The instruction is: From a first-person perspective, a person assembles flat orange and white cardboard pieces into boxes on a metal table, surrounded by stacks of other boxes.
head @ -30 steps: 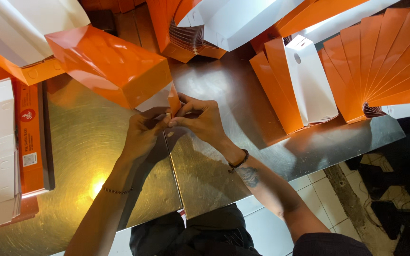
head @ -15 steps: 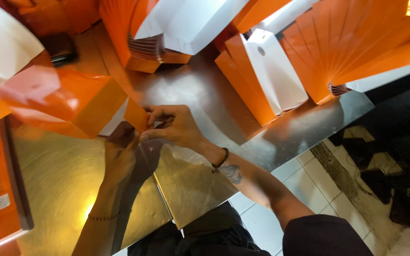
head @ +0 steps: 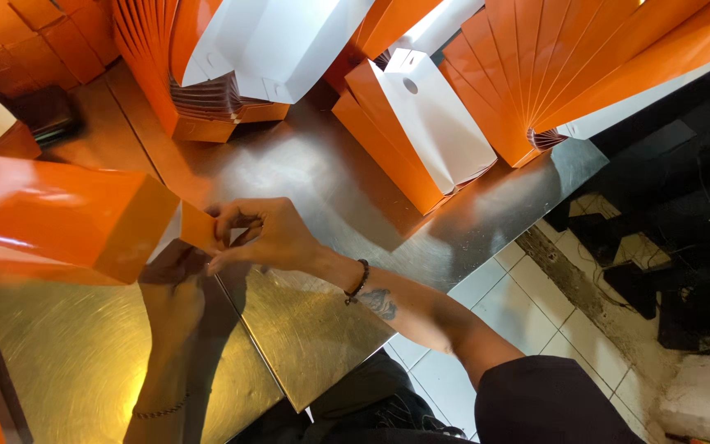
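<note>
1. Two hands are engaged on one glossy orange cardboard box (head: 59,218), held over the steel table (head: 322,177).
2. Its end flap (head: 199,228) is pinched by the right hand (head: 269,236).
3. The left hand (head: 172,288) is set under the box, in shadow; grip cannot be told.

A shiny steel table (head: 330,177) stands over pale floor tiles (head: 519,304).

A glossy orange paper bag (head: 59,218), opened into a box shape, lies on its side just above the metal table (head: 322,173), its body stretching left. Its white-lined end faces right, where a small orange flap (head: 197,227) sticks out, half folded.
</note>
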